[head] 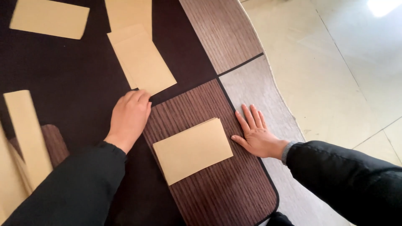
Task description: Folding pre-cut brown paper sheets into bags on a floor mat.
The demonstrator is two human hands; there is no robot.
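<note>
A folded tan paper [192, 150] lies on the brown wood-grain patch of a patterned mat [217, 196], between my two hands. My left hand [129, 118] rests palm down on the dark part of the mat, fingers curled, its fingertips at the near corner of another tan sheet [141, 62]. My right hand [254, 133] lies flat with fingers spread, just right of the folded paper, across the border of the brown and grey patches. Neither hand holds anything. Both arms wear black sleeves.
More tan paper pieces lie around: one at the top left [49, 17], one at the top middle [129, 12], a long strip [28, 134] and stacked sheets [8, 180] at the left. The mat's curved edge [276, 88] meets a pale tiled floor [335, 75] on the right.
</note>
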